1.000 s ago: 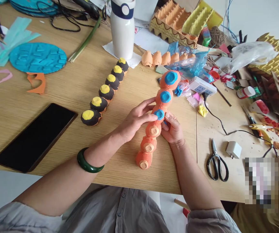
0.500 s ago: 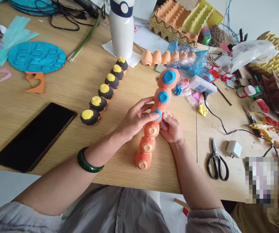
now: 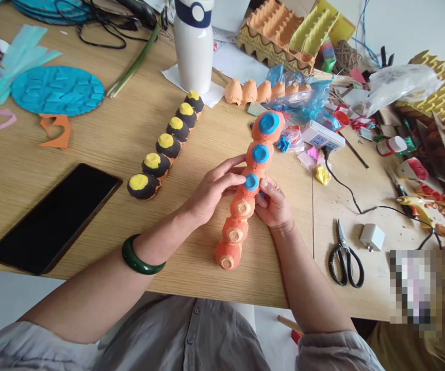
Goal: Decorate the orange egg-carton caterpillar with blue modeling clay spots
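While the orange egg-carton cup strip (image 3: 245,201) lies mid-counter (image 3: 102,139), 3 far cups carry blue clay discs (image 3: 260,153); 3 near ones are bare, so approx. half done. Left hand (image 3: 210,193) pinches the strip w/ a fingertip at the third disc; right hand (image 3: 275,206) clasps its other side. Black-and-yellow cup row (image 3: 168,146), black phone (image 3: 54,216) & scissors (image 3: 345,257) lie apart, nothing blocking.

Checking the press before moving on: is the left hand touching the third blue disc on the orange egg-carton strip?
Touching. The head view shows the left hand with a fingertip on the edge of the blue disc, no gap between them.
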A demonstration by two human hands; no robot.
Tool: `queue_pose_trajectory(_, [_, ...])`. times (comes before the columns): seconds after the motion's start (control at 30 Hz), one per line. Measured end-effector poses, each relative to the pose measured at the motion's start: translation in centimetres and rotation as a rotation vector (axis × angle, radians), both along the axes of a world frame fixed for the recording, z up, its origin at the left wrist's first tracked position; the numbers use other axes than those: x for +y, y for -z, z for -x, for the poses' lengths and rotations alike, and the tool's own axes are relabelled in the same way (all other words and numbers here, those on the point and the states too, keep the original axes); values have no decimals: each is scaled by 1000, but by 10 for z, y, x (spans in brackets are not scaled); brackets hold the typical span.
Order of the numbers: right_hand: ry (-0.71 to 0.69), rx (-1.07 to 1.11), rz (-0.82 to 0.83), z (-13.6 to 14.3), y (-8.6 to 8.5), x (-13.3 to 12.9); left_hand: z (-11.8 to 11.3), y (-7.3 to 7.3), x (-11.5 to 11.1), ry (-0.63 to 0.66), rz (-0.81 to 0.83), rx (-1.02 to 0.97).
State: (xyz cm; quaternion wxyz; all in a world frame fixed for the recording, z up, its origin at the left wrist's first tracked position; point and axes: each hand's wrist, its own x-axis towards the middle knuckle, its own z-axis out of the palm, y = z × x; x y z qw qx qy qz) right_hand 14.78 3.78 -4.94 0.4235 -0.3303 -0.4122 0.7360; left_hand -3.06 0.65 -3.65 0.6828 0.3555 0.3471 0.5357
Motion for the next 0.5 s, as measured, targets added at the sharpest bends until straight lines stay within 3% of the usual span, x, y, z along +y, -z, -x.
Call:
queue_pose_trajectory(0.23, [-12,-31,-10,-2,4,0,-3,2,-1,-57,-31,50])
queue_pose_trajectory(0.5, [7,-9,5,-1,1,0,4,1,1,21,60,-18])
